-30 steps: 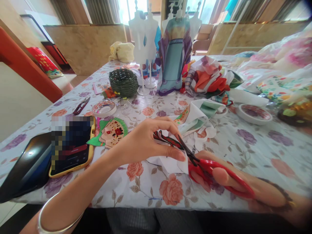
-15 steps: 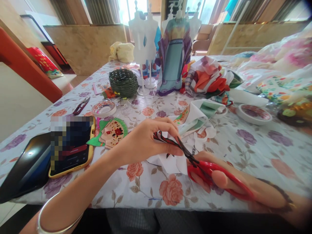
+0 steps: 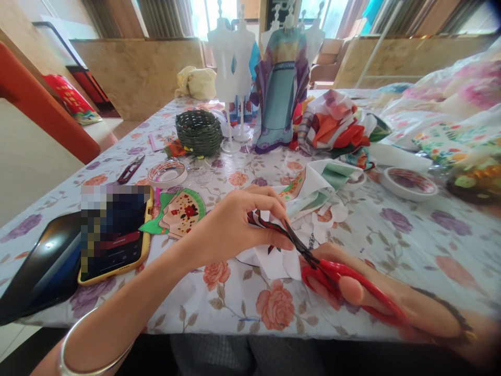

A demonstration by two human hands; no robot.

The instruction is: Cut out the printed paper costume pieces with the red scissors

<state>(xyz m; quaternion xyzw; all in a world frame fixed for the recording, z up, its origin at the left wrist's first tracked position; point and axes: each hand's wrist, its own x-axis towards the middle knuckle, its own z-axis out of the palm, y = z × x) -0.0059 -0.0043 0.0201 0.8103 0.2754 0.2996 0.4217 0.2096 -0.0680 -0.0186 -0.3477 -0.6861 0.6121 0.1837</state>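
My left hand (image 3: 250, 219) pinches a piece of white printed fabric (image 3: 274, 261) with a dark and red pattern, above the flowered tablecloth. In my right hand (image 3: 344, 282) are red-handled scissors (image 3: 332, 271), my thumb and fingers in the loops. Their dark blades point up and left, against the fabric beside my left fingertips. Just behind the hands lie white scraps and a larger printed cloth (image 3: 313, 188) with green parts. Left of my left hand rests a green-edged cut piece with red flowers (image 3: 183, 211).
A phone in a yellow case (image 3: 144, 250) overlaps a black glossy object (image 3: 43, 266) at the left. Further back are snips (image 3: 131, 169), tape rolls (image 3: 167, 173), a woven basket (image 3: 199, 132), white mannequins (image 3: 226, 62), a dressed one (image 3: 279, 99) and bundled fabric (image 3: 336, 125).
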